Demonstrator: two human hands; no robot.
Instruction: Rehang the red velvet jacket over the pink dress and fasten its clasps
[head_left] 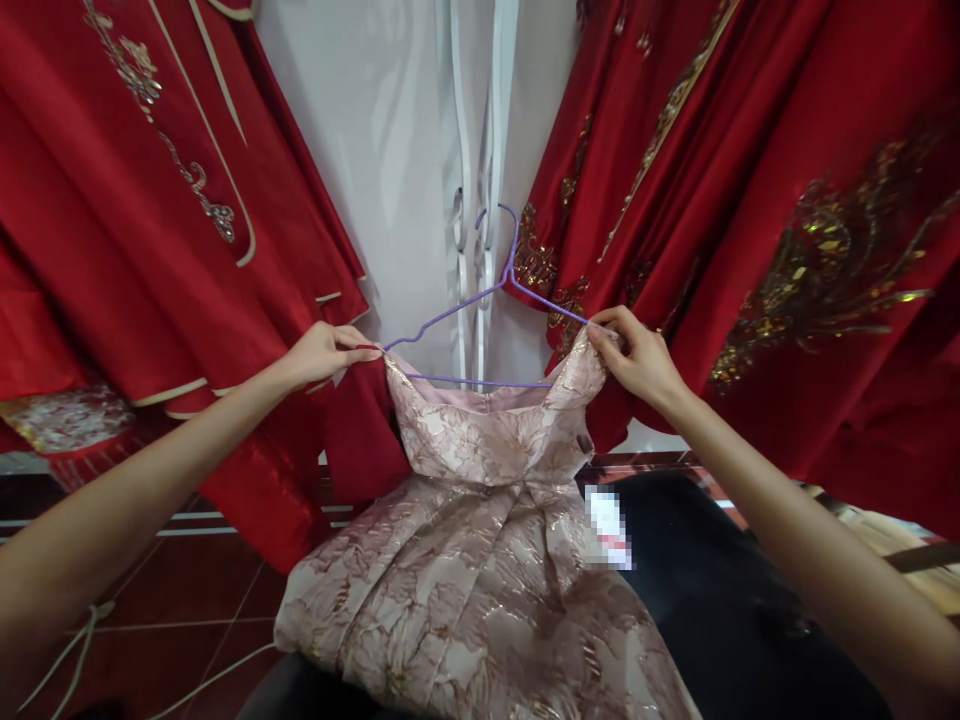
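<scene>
A pale pink dress with a shiny gold floral pattern and a pleated skirt spreads out in front of me, its skirt reaching over my lap. A purple wire hanger sits inside its neckline, the hook pointing up and away from me. My left hand pinches the left shoulder strap at the hanger's end. On the other side, my right hand grips the right shoulder strap against the hanger. A blurred white tag hangs at the dress's right side.
Red embroidered garments hang on the left and on the right. Between them stands a white panel or door with long pale handles. White cords lie over the dark red tiled floor.
</scene>
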